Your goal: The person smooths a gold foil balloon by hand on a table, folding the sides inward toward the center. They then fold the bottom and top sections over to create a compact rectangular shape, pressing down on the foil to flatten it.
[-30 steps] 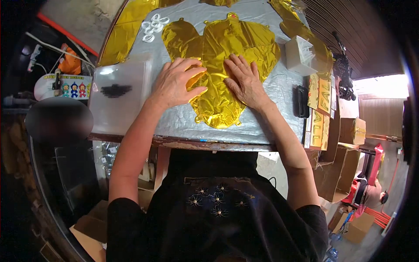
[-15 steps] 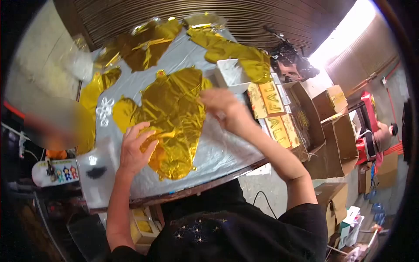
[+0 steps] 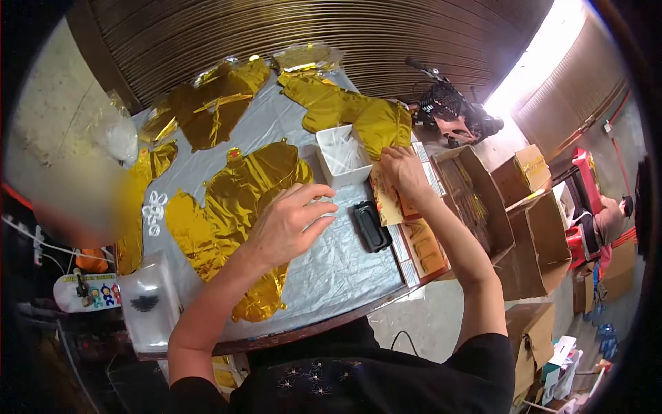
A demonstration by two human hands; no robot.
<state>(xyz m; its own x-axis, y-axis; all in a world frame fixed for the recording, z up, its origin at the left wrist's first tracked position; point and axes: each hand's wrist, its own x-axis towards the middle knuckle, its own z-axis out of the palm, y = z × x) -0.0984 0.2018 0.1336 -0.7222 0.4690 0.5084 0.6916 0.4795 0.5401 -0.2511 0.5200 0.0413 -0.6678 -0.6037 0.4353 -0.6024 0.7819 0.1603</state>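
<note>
A flat gold foil balloon, wrinkled, lies on the silver-covered table. My left hand hovers over its right side, fingers apart and holding nothing. At the table's right side, my right hand reaches over the printed boxes. Its bent fingers close on the lower edge of another gold foil balloon; the fingertips are partly hidden. Just left of this hand stands a white box with thin clear pieces inside. A black oblong case lies nearer to me.
More gold foil lies along the table's back and left. White loops and a clear plastic package sit at left. Printed boxes line the right edge, with open cartons beyond. A person is at far right.
My right hand has gone right, from the near balloon to the foil by the white box. My left hand has lifted and moved right. The black case is now uncovered.
</note>
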